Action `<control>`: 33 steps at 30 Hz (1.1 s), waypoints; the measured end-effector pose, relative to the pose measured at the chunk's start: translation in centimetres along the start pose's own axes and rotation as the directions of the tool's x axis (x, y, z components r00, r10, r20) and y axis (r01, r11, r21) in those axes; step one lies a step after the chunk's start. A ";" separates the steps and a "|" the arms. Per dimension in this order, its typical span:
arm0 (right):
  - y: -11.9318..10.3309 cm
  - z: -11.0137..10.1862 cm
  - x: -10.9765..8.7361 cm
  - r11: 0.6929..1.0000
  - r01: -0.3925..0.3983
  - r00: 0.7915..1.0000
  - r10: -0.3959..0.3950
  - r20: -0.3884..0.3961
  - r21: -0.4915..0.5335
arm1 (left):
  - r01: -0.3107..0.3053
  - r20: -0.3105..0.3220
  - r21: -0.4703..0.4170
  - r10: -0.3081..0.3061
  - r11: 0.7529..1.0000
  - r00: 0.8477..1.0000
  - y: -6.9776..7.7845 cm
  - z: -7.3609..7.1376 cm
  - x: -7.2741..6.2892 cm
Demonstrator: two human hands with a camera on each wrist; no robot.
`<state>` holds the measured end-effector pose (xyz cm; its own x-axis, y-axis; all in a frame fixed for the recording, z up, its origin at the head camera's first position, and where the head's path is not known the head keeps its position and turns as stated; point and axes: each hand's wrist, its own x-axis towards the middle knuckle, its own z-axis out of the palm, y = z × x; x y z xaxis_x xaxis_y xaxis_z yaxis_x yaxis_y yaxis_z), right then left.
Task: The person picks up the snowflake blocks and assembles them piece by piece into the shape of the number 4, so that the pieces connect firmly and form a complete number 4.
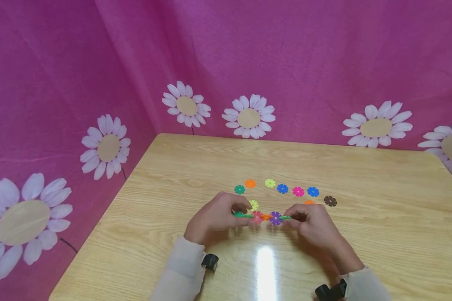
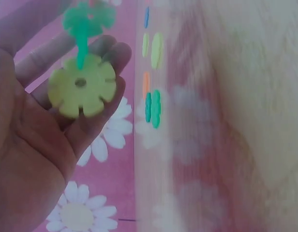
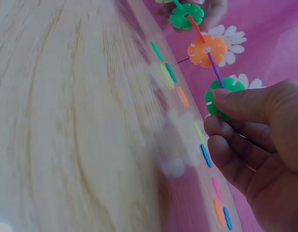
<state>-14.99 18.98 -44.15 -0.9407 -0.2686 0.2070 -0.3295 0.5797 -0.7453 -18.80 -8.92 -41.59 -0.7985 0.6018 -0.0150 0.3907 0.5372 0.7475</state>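
Observation:
Both hands hold up a chain of slotted flower discs (image 1: 276,218), its pieces joined edge to edge in green, red, orange, purple and green. At the chain's left end, the left hand (image 1: 218,213) grips it between thumb and fingers. A yellow disc (image 2: 93,94) on that end lies against the left fingers, joined to a green disc (image 2: 96,23). My right hand (image 1: 315,223) pinches the green disc (image 3: 236,85) at the other end, the thumb covering part of its face. Next to it, the purple disc shows edge-on, slotted into an orange disc (image 3: 213,57).
Loose discs lie in a rough row beyond the hands, among them green (image 1: 239,189), orange (image 1: 250,183), pink (image 1: 298,191) and brown (image 1: 330,201). A yellow disc (image 1: 254,204) lies close by the left fingers. The wooden table (image 1: 135,234) meets a pink flowered cloth (image 1: 305,62).

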 end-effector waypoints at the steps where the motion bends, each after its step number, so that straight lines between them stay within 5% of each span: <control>1: 0.0 -0.1 0.0 1.000 -0.005 1.000 0.005 -0.001 0.000 | 0.011 -0.003 -0.009 -0.011 1.000 1.000 -0.1 -0.1 -0.1; 19: 1.0 -0.8 -0.5 0.997 -0.063 0.998 0.064 -0.024 0.041 | 0.050 -0.075 -0.029 -0.052 0.998 0.996 -0.8 -0.3 -1.1; 33: 1.4 -0.5 -0.7 0.995 -0.087 0.996 0.087 0.013 0.046 | -0.005 -0.107 0.006 0.006 1.000 0.994 -0.9 -0.5 -1.1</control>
<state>-14.81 20.42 -45.04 -0.9647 -0.2273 0.1333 -0.2421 0.5653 -0.7886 -18.54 -10.34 -41.86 -0.8407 0.5381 0.0606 0.3976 0.5375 0.7436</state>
